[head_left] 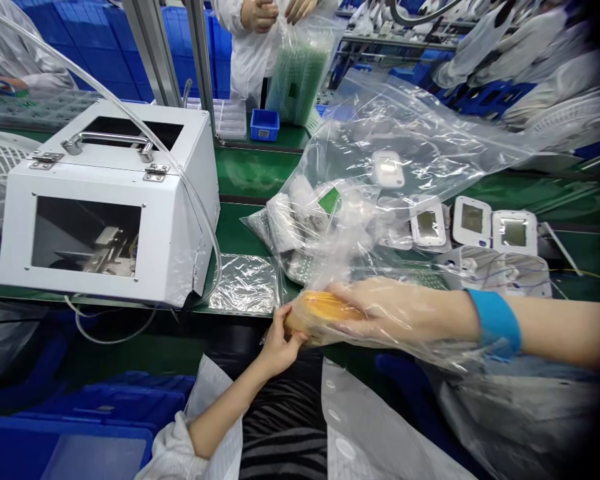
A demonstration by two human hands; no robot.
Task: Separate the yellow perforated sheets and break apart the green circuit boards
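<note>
Orange item (pixel 330 305) (exact type unclear) sits lower ctr of frame; R grip (pixel 387 307), under clear plastic (pixel 437 353), is clamped on it, L grip (pixel 280 343) pinching its L end, prob. to steady it.

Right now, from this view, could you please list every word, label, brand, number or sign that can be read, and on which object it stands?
No text can be read.
Small blue bin: white label on its front, too small to read.
White display units: no legible characters.
Yellow-orange item: no writing discernible.
Clear plastic bag: no print discernible.
</note>
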